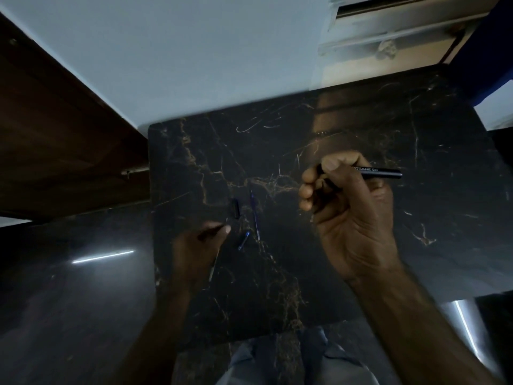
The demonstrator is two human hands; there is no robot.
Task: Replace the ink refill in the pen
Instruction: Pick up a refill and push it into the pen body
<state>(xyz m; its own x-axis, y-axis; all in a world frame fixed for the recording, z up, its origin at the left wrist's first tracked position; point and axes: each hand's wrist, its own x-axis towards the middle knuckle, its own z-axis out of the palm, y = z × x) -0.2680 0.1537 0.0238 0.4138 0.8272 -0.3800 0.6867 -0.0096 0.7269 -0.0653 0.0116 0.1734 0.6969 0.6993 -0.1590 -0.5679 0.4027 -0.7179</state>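
On the dark marble surface point(347, 129) I log: left hand point(198, 245), fingers pinched on a thin refill point(214, 266); black cap point(236, 208); small blue piece point(243, 240); blue refill point(254, 215); right hand point(347, 215) closed around the black pen barrel point(380, 172), raised.

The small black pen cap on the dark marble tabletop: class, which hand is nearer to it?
Left. The left hand lies just below the cap; the right hand is far right.
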